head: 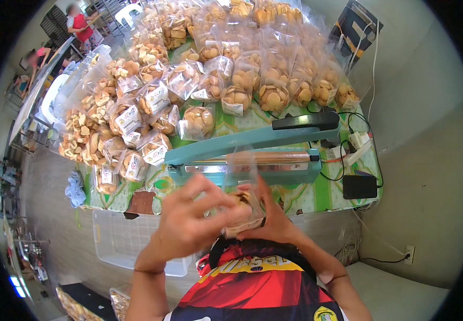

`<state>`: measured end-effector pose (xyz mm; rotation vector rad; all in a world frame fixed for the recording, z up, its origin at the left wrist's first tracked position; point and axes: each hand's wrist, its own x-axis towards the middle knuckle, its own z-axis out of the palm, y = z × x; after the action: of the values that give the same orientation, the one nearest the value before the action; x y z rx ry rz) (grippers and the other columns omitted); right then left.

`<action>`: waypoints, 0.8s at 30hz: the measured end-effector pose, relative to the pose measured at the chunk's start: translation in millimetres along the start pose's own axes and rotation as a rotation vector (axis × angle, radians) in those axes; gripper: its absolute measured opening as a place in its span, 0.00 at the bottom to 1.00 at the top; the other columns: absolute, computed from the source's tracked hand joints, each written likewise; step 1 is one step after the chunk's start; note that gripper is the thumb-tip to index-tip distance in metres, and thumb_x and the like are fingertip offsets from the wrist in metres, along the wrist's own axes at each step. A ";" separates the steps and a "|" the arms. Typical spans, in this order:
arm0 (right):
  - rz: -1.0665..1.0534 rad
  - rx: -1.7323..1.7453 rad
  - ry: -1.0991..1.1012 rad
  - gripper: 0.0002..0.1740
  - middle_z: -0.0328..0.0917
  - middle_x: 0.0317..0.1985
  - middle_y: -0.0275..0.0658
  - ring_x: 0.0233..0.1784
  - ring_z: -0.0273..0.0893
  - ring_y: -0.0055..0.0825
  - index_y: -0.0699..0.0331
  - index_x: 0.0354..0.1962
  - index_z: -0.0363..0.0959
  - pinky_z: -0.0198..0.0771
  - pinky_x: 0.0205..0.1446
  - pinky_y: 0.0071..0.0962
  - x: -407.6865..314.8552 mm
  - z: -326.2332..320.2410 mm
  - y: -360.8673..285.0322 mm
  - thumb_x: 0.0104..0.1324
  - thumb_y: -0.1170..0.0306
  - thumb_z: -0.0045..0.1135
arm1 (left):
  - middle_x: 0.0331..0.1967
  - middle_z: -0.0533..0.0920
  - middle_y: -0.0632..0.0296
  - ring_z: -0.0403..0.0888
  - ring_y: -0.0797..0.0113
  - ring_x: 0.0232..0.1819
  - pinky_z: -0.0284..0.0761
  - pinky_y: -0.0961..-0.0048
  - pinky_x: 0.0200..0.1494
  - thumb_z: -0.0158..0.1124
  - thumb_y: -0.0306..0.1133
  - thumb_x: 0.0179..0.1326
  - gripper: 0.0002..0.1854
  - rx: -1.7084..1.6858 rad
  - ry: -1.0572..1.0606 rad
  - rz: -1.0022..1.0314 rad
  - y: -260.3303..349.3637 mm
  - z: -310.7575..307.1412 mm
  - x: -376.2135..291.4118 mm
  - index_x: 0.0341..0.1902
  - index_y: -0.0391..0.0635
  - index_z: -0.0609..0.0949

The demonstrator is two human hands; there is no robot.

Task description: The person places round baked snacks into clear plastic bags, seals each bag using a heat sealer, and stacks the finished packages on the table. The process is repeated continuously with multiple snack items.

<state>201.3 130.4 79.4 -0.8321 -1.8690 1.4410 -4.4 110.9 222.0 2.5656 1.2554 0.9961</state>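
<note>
Close to my body, at the table's front edge, both hands are around one clear plastic bag (pixel 244 196) with brownish pieces in it and a label low on it. My right hand (pixel 272 216) grips the bag's right side and bottom. On the other side, my left hand (pixel 203 212) is blurred, its fingers bent over the bag; whether they grip it cannot be told. The bag's upper part stands up in front of a teal impulse sealer (pixel 247 178), whose arm (pixel 251 138) is raised and has a black handle.
Many filled bags of biscuits (pixel 273 96) crowd the green patterned table (pixel 344 204). At the right lie a black power adapter (pixel 360 187), cables and a power strip (pixel 358 154). A clear plastic bin (pixel 127 240) is below the front edge. Two people are at the far left.
</note>
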 end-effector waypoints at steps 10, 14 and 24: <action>-0.028 0.079 0.057 0.59 0.59 0.68 0.43 0.73 0.56 0.36 0.63 0.72 0.48 0.52 0.75 0.35 -8.1 -27.8 39.2 0.47 0.68 0.77 | 0.42 0.81 0.63 0.77 0.69 0.47 0.71 0.66 0.58 0.68 0.32 0.60 0.15 -0.644 0.438 -0.401 -31.1 63.8 -66.9 0.51 0.47 0.83; 0.028 0.400 0.145 0.31 0.65 0.64 0.40 0.69 0.61 0.30 0.66 0.64 0.63 0.55 0.72 0.30 -5.1 -35.6 38.6 0.65 0.71 0.60 | 0.48 0.82 0.62 0.77 0.72 0.52 0.69 0.71 0.60 0.61 0.29 0.67 0.14 -0.926 0.546 -0.765 -50.8 109.9 -75.7 0.54 0.40 0.80; -0.139 0.172 0.276 0.15 0.74 0.52 0.40 0.58 0.71 0.25 0.70 0.53 0.74 0.64 0.64 0.24 18.2 -10.5 43.9 0.69 0.81 0.51 | 0.48 0.83 0.60 0.78 0.73 0.50 0.71 0.76 0.57 0.58 0.32 0.70 0.10 -1.035 0.522 -0.727 -51.9 168.9 -85.7 0.46 0.38 0.81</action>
<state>203.3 159.7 40.6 -0.7593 -1.5424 1.3072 25.6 110.6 27.9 1.0088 1.1373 1.5685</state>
